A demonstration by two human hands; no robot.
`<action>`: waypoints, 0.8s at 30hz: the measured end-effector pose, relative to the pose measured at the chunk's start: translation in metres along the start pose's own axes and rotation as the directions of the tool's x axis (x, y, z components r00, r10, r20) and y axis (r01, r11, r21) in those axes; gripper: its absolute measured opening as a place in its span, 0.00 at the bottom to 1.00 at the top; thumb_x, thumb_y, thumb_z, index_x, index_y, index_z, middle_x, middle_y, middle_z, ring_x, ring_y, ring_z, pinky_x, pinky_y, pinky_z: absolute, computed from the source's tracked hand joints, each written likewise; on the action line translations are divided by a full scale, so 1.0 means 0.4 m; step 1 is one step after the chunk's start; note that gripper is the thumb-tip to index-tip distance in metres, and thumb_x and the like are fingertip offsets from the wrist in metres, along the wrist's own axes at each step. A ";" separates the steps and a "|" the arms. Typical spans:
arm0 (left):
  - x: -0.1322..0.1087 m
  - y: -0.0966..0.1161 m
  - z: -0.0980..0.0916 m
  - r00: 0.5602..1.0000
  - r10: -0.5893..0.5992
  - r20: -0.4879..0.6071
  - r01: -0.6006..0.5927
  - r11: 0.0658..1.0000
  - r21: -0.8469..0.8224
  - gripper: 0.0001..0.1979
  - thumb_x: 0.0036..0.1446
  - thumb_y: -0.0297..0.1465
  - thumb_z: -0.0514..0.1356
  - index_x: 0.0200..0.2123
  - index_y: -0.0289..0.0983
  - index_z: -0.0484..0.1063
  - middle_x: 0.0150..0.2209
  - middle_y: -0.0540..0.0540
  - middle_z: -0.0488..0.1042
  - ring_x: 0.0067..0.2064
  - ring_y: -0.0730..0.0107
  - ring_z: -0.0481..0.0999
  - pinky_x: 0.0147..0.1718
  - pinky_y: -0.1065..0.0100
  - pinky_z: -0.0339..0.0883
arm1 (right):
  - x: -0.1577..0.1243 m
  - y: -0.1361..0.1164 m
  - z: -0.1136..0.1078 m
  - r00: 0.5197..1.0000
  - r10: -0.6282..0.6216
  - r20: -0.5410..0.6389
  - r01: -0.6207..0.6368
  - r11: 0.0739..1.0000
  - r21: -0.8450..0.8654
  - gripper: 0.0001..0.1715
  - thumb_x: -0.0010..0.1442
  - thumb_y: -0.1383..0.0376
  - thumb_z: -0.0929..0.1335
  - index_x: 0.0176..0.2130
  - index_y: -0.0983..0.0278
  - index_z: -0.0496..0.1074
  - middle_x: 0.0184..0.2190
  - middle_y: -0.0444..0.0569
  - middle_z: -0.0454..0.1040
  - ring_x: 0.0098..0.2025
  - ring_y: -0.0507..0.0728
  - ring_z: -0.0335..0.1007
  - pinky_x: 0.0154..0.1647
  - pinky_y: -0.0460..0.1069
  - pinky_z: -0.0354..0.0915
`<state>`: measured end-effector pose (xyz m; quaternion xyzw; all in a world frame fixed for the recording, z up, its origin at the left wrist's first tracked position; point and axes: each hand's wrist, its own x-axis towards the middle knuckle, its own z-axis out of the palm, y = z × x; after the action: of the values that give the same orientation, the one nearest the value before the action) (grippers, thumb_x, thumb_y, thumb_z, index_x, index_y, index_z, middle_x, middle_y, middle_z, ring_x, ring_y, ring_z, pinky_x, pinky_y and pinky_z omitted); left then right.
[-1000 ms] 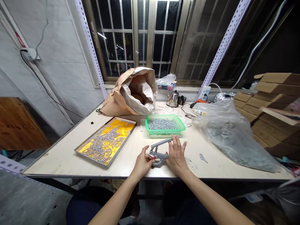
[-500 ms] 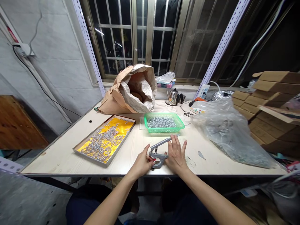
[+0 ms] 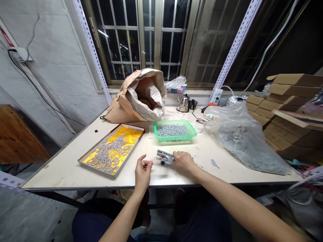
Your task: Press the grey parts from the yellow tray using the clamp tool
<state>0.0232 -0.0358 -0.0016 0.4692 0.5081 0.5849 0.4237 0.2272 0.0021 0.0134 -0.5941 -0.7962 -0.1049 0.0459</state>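
A grey metal squeeze-handled tool is gripped at its right end by my right hand, just in front of the green basket. Its head points left, with a dark round knob below and a small red spot; its exact kind I cannot make out. To the left of the tool, and apart from it, is my left hand, its fingers loosely curled with a gap at the thumb and nothing visible in them. The green plastic basket holds many small metal springs or pins. More small metal springs lie on yellow sheeting in a shallow tray at left.
A large brown paper sack lies open at the back. Beside it stands a metal kettle. A clear plastic bag and stacked cardboard boxes take up the right side. A grey scrap lies near the front right.
My left hand has come off the tool and moved left. My right hand has closed around the handles, and the tool, earlier spread with its spring showing, is now squeezed together.
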 end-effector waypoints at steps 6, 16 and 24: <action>0.003 -0.006 -0.005 1.000 -0.010 0.007 0.009 0.999 0.034 0.18 0.53 0.45 0.57 0.36 0.34 0.70 0.29 0.45 0.75 0.31 0.69 0.72 0.32 0.69 0.65 | 0.035 -0.022 -0.028 0.992 -0.002 -0.125 0.000 1.000 -0.016 0.17 0.55 0.55 0.65 0.38 0.66 0.68 0.34 0.54 0.72 0.38 0.60 0.65 0.37 0.51 0.57; 0.033 0.030 0.019 0.985 -0.096 0.142 0.062 0.972 0.227 0.08 0.40 0.33 0.63 0.20 0.33 0.75 0.22 0.45 0.75 0.26 0.67 0.71 0.29 0.68 0.62 | 0.022 -0.050 -0.038 0.815 -0.050 -0.577 0.074 0.997 0.017 0.22 0.54 0.58 0.65 0.44 0.71 0.69 0.51 0.63 0.66 0.58 0.66 0.53 0.62 0.61 0.45; 0.046 0.037 0.018 0.991 -0.132 -0.033 0.131 0.991 -0.042 0.11 0.38 0.36 0.67 0.20 0.33 0.75 0.22 0.46 0.75 0.27 0.69 0.71 0.30 0.69 0.62 | -0.040 -0.036 -0.012 0.870 0.212 -0.444 -0.170 0.976 0.134 0.31 0.47 0.61 0.68 0.49 0.74 0.65 0.56 0.66 0.62 0.61 0.68 0.49 0.64 0.66 0.36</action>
<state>0.0263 -0.0185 0.0156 0.4157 0.5336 0.5741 0.4614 0.2180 -0.0177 0.0132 -0.6259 -0.7044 -0.2001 0.2685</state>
